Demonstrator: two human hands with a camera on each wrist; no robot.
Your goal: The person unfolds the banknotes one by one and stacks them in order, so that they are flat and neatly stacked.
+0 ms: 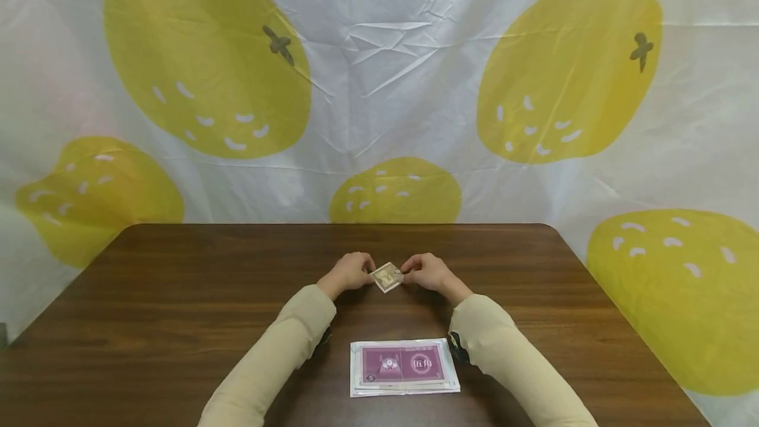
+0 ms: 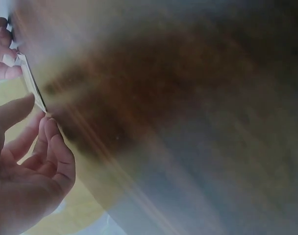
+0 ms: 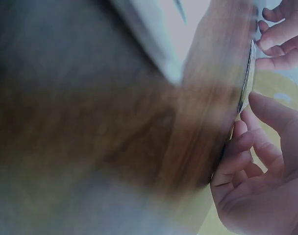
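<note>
A small square piece of paper (image 1: 387,277), pale-edged with a brownish print, is held up between both hands with a corner toward each. My left hand (image 1: 351,271) pinches its left corner; in the left wrist view the thumb and fingertips (image 2: 50,116) meet at the paper's end. My right hand (image 1: 428,271) pinches the opposite corner, and the right wrist view shows the paper (image 3: 247,76) almost edge-on. Nearer the body lies a purple banknote (image 1: 403,364) with white characters, on top of a small stack of clear-sleeved sheets.
The brown wood-grain table (image 1: 178,308) has rounded far corners. Behind it hangs a white cloth (image 1: 391,84) printed with large yellow fruit. The stack of sleeved sheets sits between the forearms, close to the right sleeve (image 1: 498,341).
</note>
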